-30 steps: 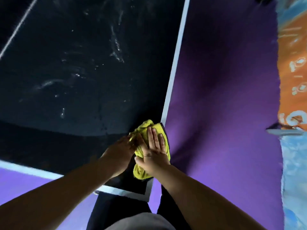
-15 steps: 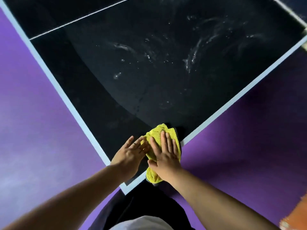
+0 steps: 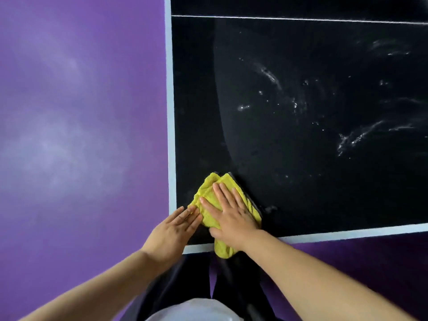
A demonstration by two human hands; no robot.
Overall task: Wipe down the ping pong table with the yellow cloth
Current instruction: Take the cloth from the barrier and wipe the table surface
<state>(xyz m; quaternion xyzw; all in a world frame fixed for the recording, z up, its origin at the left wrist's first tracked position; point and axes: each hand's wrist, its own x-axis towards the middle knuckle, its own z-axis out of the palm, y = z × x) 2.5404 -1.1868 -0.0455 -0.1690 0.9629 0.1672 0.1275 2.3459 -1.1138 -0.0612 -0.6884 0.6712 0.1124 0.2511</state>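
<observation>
Right grip lies flat, fingers straight, pressing the yellow cloth onto the bench's near-left corner, its tail hanging over the edge. Left grip, likewise flat-fingered, touches the cloth's side, probably steadying it. White smears wait further right.

The cloth lies on the table at its near left corner, one end hanging over the near edge; the right hand lies flat on it; the left hand is just left, fingertips at the cloth's edge; floor lies left of the table.
</observation>
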